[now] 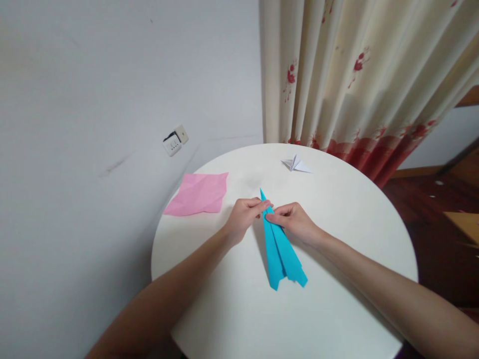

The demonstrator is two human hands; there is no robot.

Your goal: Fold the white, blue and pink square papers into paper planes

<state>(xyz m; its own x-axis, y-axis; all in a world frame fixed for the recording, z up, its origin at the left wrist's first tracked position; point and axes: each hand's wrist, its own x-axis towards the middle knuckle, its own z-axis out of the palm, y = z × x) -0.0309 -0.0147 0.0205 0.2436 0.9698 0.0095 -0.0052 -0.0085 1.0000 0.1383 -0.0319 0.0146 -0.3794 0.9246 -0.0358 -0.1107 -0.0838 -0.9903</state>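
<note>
Turquoise folded-paper wedge [282, 244] pinched between our two hands

We hold it over the middle of a round white table [344, 199], narrow tip aimed away from us, wide jagged end toward us, a fold line running down its length. Whether the wide end touches the tabletop, we cannot tell. Our left hand [243, 215] pinches it just below the tip, thumb on top; our right hand [297, 222] pinches it slightly lower, thumb also pressed on the upper face. Our fingers hide part of the paper.

Left of the wedge, a creased pink sheet of paper [198, 194] reaches the table's edge. Near the far edge lies a small, pointed white folded-paper shape [295, 163]. On the pale wall [93, 75], a white rectangular socket plate [172, 144] sits beside a smaller beige plate [182, 133]; any lettering on them is too small for us to read. Behind the table hangs a cream curtain with red floral print [325, 80].
</note>
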